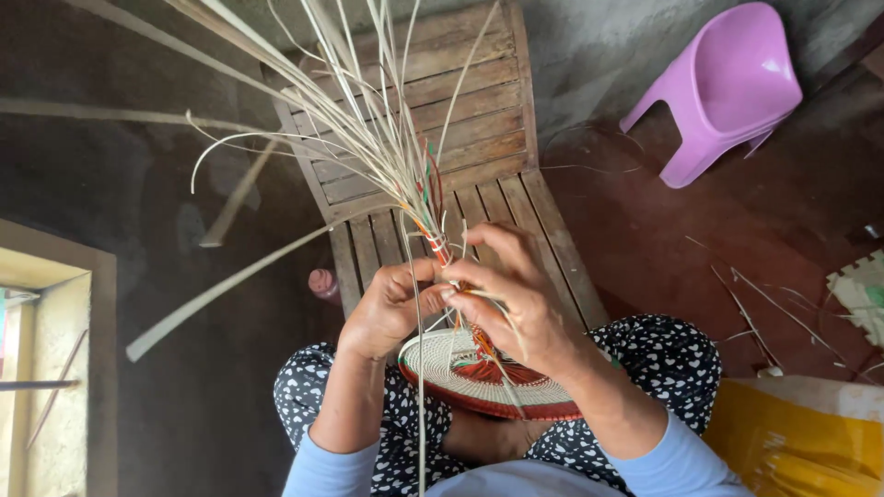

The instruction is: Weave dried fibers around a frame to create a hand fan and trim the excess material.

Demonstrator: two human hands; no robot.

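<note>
The round coiled basket base (479, 373), woven of pale fibre with bands of red and an orange-red rim, rests on the person's lap, tilted so that its patterned face turns up toward the camera. Its centre is cream-white, ringed by finer stitching, and a wedge of red and orange runs from the middle out to the edge. From the rim rises a bundle of long pale reed strips (378, 129), bound near the hands with red, orange and green wrapping, then fanning out loosely upward and to the left.

The left hand (387, 308) curls around the bundle just above the basket, thumb and fingers pinching the wrapped part. The right hand (516, 294) meets it from the other side, fingertips pressed together on a thin pale strand at the same spot, so both hands touch at the bundle.

The lap is covered by dark fabric with white heart print (672, 359), and light blue sleeves (672, 460) reach to the wrists. Beyond the hands stands a slatted wooden chair (460, 120) on the dark floor, with a lilac plastic chair (727, 83) well apart to the right and a yellow sack (801, 433) at the lower right.
</note>
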